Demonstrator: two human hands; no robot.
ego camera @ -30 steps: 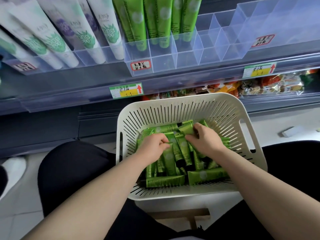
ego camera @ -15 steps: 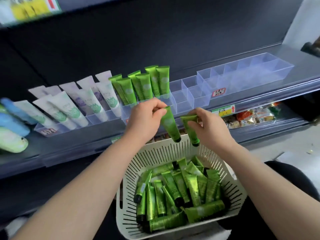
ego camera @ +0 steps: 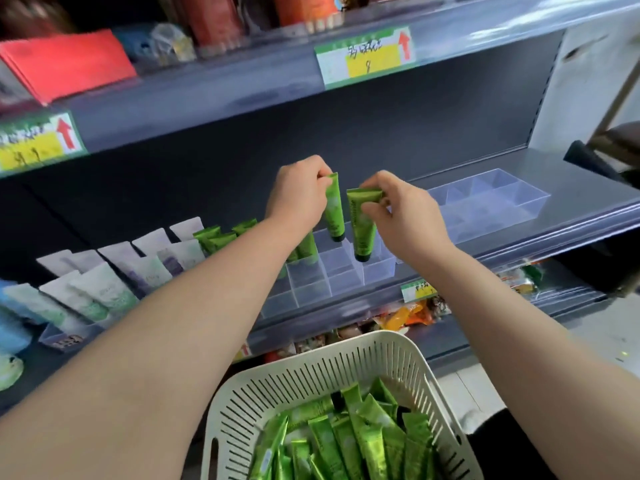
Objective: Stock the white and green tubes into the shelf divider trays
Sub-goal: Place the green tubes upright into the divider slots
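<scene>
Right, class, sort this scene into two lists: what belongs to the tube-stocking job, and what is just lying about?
Belongs to the job: left hand, pinching the first green tube; right hand, pinching the second green tube; clear divider tray; basket of green tubes; white tubes.
Lying about: red packet; price label; snack packets.

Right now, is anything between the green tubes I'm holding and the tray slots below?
Nothing visible. The left tube and right tube hang cap-down over empty slots of the clear tray; stocked tubes stand further left.
</scene>
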